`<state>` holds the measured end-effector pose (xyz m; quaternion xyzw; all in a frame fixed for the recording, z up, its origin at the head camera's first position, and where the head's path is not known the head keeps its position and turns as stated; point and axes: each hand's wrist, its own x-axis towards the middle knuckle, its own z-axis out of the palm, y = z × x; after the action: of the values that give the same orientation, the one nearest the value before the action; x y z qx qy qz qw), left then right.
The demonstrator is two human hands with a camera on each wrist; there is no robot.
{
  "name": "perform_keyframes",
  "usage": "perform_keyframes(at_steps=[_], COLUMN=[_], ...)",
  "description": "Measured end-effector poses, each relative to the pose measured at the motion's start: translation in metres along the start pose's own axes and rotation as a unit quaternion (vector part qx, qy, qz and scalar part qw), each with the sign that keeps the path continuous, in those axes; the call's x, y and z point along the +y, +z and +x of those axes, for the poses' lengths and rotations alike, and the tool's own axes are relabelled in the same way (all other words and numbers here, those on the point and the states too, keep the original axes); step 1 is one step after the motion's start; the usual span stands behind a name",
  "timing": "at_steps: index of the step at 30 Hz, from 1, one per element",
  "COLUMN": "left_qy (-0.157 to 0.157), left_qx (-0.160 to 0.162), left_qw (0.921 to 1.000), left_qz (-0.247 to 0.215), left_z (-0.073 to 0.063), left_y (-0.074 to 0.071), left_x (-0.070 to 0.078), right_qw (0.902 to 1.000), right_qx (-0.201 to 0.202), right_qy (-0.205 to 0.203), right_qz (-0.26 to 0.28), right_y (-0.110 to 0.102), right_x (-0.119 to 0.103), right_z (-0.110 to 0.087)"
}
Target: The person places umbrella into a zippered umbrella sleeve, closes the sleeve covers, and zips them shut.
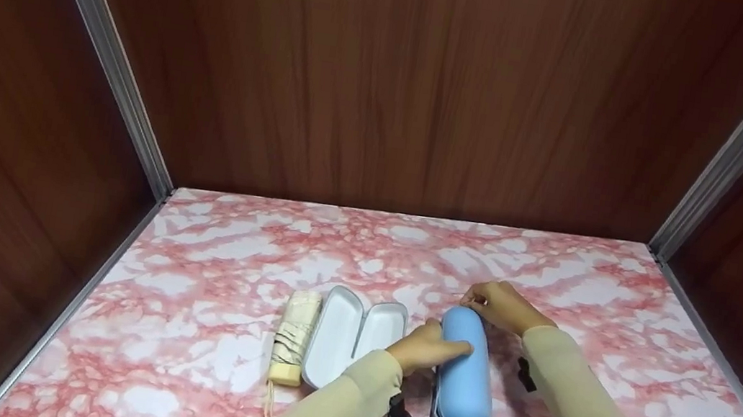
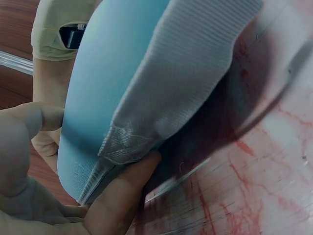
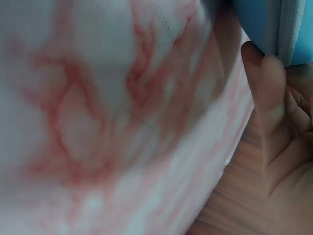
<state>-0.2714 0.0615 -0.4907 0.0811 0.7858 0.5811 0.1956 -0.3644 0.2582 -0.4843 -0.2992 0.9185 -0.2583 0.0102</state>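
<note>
A long blue zip case (image 1: pixel 464 389) stands on the marbled table, rounded at its ends. My left hand (image 1: pixel 428 351) grips it from the left, thumb over the top. In the left wrist view, the fingers (image 2: pixel 120 196) hold the case low, by a grey fabric band (image 2: pixel 171 78) along its side. At the far end my right hand (image 1: pixel 503 305) has bent fingers, pinching at the zipper. The right wrist view has the thumb (image 3: pixel 273 81) right at the grey zipper edge (image 3: pixel 288 29); the pull itself is hidden.
Left of the blue case lies an open glasses case (image 1: pixel 331 348) with a pale inside, partly behind the left forearm. Beside it is a folded cream umbrella (image 1: pixel 297 325) with a yellow handle and wrist loop. Brown wood-look panels (image 1: pixel 389 80) enclose the table's back and sides.
</note>
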Motion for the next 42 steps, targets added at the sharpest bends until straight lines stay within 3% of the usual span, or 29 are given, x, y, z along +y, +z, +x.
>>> perform_keyframes(at_steps=[7, 16, 23, 27, 30, 37, 42], left_qy=[-0.007, -0.023, -0.01, -0.012, -0.013, -0.023, 0.018], left_qx=[-0.001, -0.004, -0.011, -0.011, -0.005, -0.001, -0.039], left_qw=[0.9999, 0.9997, 0.9997, 0.9996, 0.9997, 0.9996, 0.9985], left_qz=[-0.011, -0.011, -0.018, -0.022, -0.018, -0.017, -0.035], left_z=[-0.001, -0.002, 0.001, 0.002, 0.001, 0.001, 0.002], left_y=[0.001, -0.001, -0.001, 0.0, 0.0, 0.002, 0.002], left_x=[0.002, 0.003, 0.002, 0.001, 0.002, 0.003, 0.003], right_qw=[0.999, 0.9993, 0.994, 0.9744, 0.9665, 0.984, 0.9891], right_qx=[-0.01, -0.004, -0.02, -0.039, -0.041, -0.02, -0.013], right_qy=[0.004, 0.034, 0.068, 0.106, 0.115, 0.1, 0.085], right_qz=[-0.044, -0.016, 0.083, 0.194, 0.226, 0.146, 0.12], right_y=[-0.007, -0.008, -0.006, -0.003, -0.002, -0.004, -0.005], right_x=[-0.007, -0.003, 0.009, 0.016, 0.018, 0.019, 0.022], right_z=[-0.001, -0.002, -0.014, -0.022, -0.026, -0.028, -0.029])
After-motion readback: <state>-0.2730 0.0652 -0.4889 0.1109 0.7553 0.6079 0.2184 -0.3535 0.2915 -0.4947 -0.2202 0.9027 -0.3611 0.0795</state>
